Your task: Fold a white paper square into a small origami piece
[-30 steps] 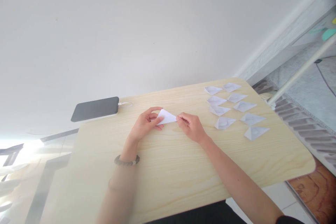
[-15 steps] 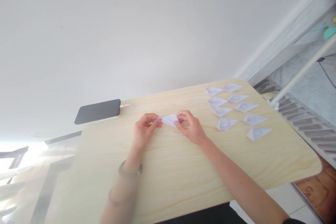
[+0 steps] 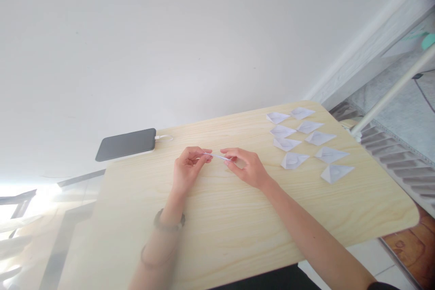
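A small piece of folded white paper (image 3: pixel 219 157) is held just above the table, turned almost edge-on so that it shows as a thin line. My left hand (image 3: pixel 188 165) pinches its left end between thumb and fingers. At the right end, my right hand (image 3: pixel 247 167) has its thumb against the paper, with the index finger raised off it; the other fingers are partly hidden. To the right lie several folded white paper pieces (image 3: pixel 294 160), pointed at the ends and set out in two slanting columns.
A dark phone (image 3: pixel 125 144) with a white cable (image 3: pixel 165 137) plugged in sits at the back left edge of the wooden table (image 3: pixel 217 226). A white wall (image 3: pixel 197 45) rises behind. Past the table's right edge runs a pale pole (image 3: pixel 394 93).
The folded paper has turned from showing its flat face to nearly edge-on. My right index finger has lifted from it, while my left hand keeps its pinch.
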`<move>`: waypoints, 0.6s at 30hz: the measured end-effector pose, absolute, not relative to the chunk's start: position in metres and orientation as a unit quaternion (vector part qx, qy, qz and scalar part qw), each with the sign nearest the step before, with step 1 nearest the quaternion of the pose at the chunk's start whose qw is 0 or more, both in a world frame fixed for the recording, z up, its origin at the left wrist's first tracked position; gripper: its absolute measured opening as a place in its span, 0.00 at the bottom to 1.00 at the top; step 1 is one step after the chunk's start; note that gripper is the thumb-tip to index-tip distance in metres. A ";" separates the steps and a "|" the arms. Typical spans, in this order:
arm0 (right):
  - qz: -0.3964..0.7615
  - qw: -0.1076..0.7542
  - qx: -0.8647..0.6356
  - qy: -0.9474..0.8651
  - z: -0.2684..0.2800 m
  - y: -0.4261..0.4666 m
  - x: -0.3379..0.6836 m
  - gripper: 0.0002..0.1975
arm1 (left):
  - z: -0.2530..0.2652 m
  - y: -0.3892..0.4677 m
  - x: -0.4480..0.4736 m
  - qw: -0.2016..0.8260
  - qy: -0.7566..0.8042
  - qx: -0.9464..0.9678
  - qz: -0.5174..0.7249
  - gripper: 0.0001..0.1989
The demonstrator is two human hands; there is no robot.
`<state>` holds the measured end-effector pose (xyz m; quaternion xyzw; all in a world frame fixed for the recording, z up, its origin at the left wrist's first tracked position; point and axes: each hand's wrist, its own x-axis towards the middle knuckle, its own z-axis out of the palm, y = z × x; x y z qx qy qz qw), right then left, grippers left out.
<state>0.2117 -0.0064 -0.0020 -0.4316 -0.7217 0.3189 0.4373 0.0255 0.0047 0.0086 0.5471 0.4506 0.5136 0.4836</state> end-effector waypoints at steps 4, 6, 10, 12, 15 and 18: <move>0.319 0.427 -0.423 -0.733 -0.002 -0.008 0.212 0.08 | 0.009 0.005 0.025 0.482 0.455 0.552 0.507 0.08; 0.312 0.425 -0.428 -0.734 -0.001 -0.008 0.212 0.09 | 0.009 0.005 0.025 0.480 0.459 0.550 0.506 0.09; 0.287 0.418 -0.455 -0.732 -0.001 -0.008 0.211 0.10 | 0.008 0.005 0.025 0.484 0.451 0.556 0.503 0.09; 0.275 0.413 -0.457 -0.738 -0.002 -0.008 0.211 0.09 | 0.006 0.005 0.024 0.489 0.439 0.565 0.499 0.09; 0.256 0.409 -0.455 -0.748 -0.003 -0.007 0.211 0.10 | 0.005 0.005 0.024 0.486 0.432 0.581 0.490 0.09; 0.235 0.411 -0.456 -0.754 -0.003 -0.007 0.211 0.11 | 0.006 0.006 0.023 0.444 0.452 0.609 0.476 0.10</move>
